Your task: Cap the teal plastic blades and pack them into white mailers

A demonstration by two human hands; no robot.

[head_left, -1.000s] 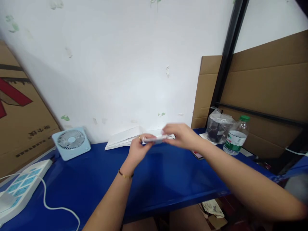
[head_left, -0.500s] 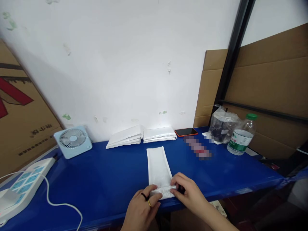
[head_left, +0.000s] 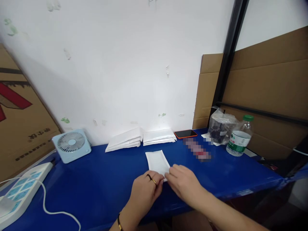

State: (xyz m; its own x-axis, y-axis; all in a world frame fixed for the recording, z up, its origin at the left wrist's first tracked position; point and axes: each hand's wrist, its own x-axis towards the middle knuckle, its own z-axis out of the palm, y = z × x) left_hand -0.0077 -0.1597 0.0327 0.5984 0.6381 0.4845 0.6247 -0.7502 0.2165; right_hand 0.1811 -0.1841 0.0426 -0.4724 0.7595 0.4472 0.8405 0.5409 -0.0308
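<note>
A white bubble mailer (head_left: 157,160) lies on the blue tabletop, its far end flat and pointing at the wall. My left hand (head_left: 147,190), with a black ring and a gold ring, is closed with its fingertips on the mailer's near left corner. Closed on the near right corner is my right hand (head_left: 184,184), its fingertips almost touching the left ones. Between them the near end looks folded over, though the fingers hide most of that fold. Two piles of similar white mailers, a left pile (head_left: 125,139) and a right pile (head_left: 158,137), rest against the wall.
A blue fan (head_left: 72,146) and a white power strip (head_left: 26,186) with a white cable stand at left. Toward the right are a phone (head_left: 185,134), a blurred-out item (head_left: 197,149), a plastic-wrapped dark container (head_left: 218,128) and a water bottle (head_left: 239,138). Cardboard flanks both sides.
Both hands have moved a little away from the table's front edge and closer together. The mailer's near part has been folded forward, so less of its length shows.
</note>
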